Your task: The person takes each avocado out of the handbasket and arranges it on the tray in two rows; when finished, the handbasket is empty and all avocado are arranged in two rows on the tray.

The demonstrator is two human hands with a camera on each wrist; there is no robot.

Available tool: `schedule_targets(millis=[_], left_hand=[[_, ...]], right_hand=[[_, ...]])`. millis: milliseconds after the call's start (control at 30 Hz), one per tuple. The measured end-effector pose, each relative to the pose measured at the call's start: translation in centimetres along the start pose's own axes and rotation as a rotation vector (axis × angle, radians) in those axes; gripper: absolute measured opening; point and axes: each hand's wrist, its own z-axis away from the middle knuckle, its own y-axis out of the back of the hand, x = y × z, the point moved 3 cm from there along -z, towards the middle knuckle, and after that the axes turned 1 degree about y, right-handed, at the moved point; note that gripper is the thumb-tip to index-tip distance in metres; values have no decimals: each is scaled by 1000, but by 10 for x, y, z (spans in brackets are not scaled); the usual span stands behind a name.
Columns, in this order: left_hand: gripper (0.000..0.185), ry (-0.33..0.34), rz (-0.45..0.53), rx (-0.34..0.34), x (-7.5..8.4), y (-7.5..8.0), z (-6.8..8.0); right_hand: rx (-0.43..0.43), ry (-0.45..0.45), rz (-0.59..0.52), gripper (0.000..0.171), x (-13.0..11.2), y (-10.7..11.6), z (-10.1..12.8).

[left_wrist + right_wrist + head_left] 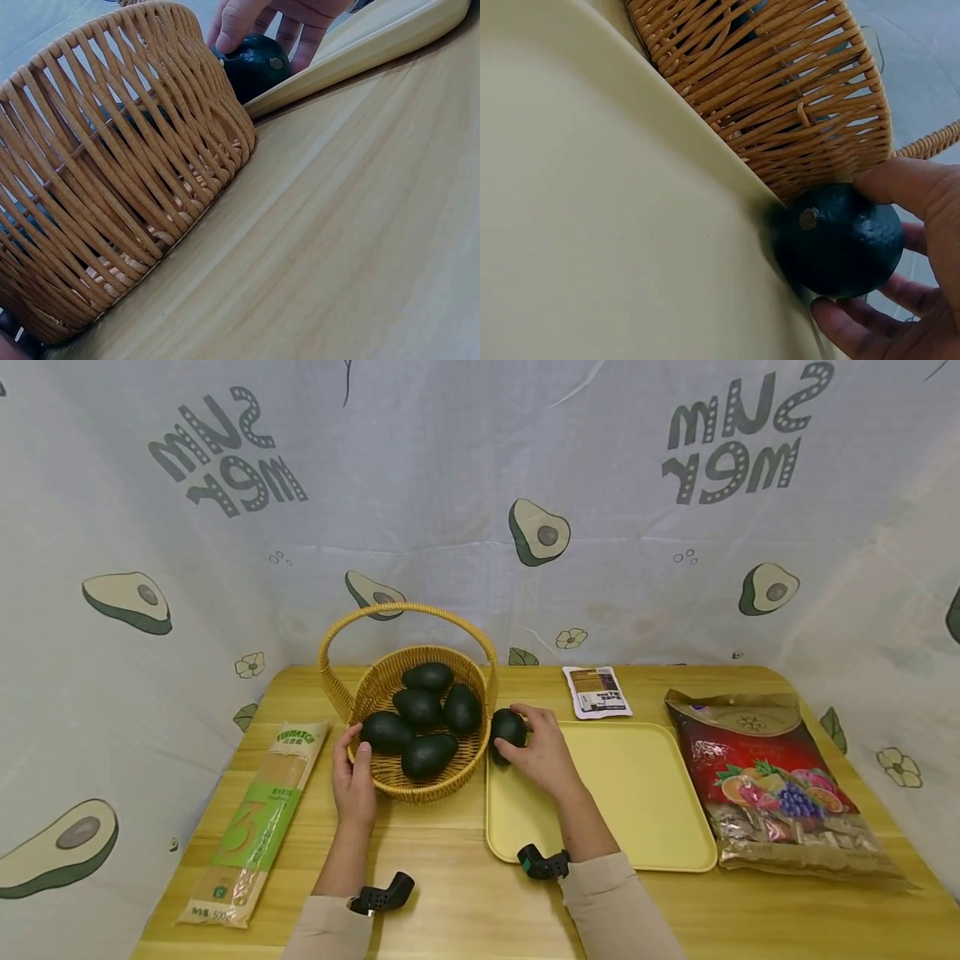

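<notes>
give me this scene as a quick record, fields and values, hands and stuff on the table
right hand: grips a dark avocado at the tray's near-left corner, beside the basket
left hand: rests on the basket's left rim
basket: wicker, with handle, holds five avocados
tray: yellow, right of the basket
pasta pack: far left on the table
candy bag: right of the tray
small packet: behind the tray
</notes>
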Motion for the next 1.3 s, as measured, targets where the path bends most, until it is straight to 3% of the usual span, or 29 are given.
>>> schedule_targets(millis=[500,700,1100,1300], left_hand=[[39,0,5,-3,-1,-1,0],[38,4,10,4,-1,-1,1],[40,26,18,1,-2,0,0],[39,30,4,4,-3,0,-1]], right_hand=[[3,28,21,67,-1,3,-1],[7,35,-31,67,-6,11,1],[94,184,-126,58,-42,31,15],[44,295,-139,55,-64,21,22]])
